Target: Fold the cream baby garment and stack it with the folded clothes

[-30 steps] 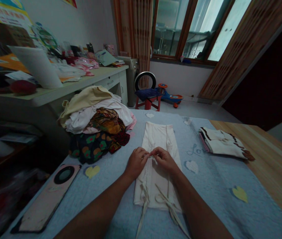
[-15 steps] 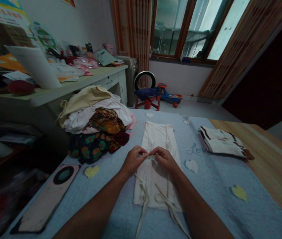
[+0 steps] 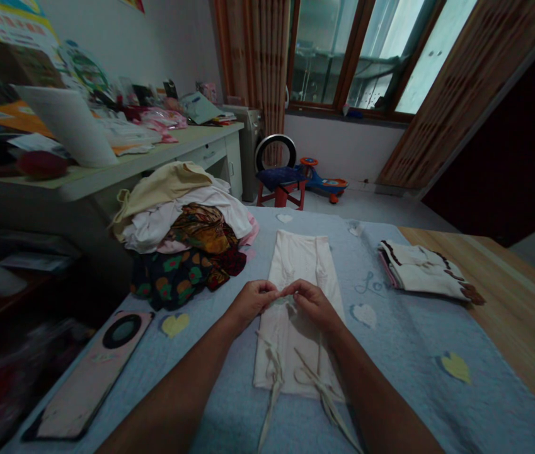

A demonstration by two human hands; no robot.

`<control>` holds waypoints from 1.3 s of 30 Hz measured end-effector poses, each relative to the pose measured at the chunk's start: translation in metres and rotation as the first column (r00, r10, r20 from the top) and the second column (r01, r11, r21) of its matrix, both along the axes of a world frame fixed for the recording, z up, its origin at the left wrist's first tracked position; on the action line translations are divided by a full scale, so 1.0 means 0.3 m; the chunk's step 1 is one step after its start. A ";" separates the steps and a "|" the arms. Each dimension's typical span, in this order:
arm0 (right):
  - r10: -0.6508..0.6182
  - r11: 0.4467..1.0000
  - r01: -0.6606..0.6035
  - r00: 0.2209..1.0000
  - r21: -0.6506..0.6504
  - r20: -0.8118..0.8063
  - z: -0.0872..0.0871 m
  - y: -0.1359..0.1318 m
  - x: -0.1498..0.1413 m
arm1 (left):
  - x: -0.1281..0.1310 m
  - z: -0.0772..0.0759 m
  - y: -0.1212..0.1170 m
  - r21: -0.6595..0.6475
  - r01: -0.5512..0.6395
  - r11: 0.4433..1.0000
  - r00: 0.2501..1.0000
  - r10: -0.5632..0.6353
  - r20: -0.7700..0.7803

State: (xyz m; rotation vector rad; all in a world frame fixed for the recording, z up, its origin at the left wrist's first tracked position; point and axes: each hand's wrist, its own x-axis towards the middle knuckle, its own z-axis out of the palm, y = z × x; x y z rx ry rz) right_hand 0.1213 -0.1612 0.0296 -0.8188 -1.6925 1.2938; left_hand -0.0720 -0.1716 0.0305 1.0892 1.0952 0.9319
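A white garment (image 3: 301, 252), folded into a long narrow shape, lies lengthwise in front of me. Two thin pale ties (image 3: 274, 378) are knotted at its near end, their loose tails trailing towards me. My left hand (image 3: 253, 304) and my right hand (image 3: 314, 304) meet over the middle of the garment. Thumbs and forefingers are pinched together, fingertips nearly touching. Between and just below them shows a small pale string (image 3: 288, 300); my fingers partly hide it.
Left of the garment sits a heap of crumpled clothes (image 3: 177, 221), with a pink phone-shaped mat (image 3: 90, 378) nearer. Folded clothes (image 3: 423, 268) lie at the right on the blue cloth (image 3: 390, 353). Beyond the table are a red stool (image 3: 280, 192) and a cluttered desk (image 3: 154, 154).
Almost nothing has changed. Both hands keep their pinch over the same spot, with only a slight shift of the fingers and the view.
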 end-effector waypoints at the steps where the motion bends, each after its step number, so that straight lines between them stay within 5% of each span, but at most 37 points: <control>1: 0.003 1.000 -0.003 1.000 0.000 0.002 -0.002 0.000 0.000 | -0.001 0.002 0.000 -0.004 0.000 1.000 1.000 0.000 0.010; 14: 0.005 1.000 -0.006 0.999 0.017 0.038 0.006 -0.007 -0.002 | -0.016 0.018 0.001 -0.149 0.039 0.988 0.999 -0.036 0.025; 39: -0.005 0.998 0.007 1.000 -0.063 0.030 -0.023 -0.010 -0.034 | -0.019 -0.028 0.012 -0.023 0.088 0.996 0.996 -0.088 0.031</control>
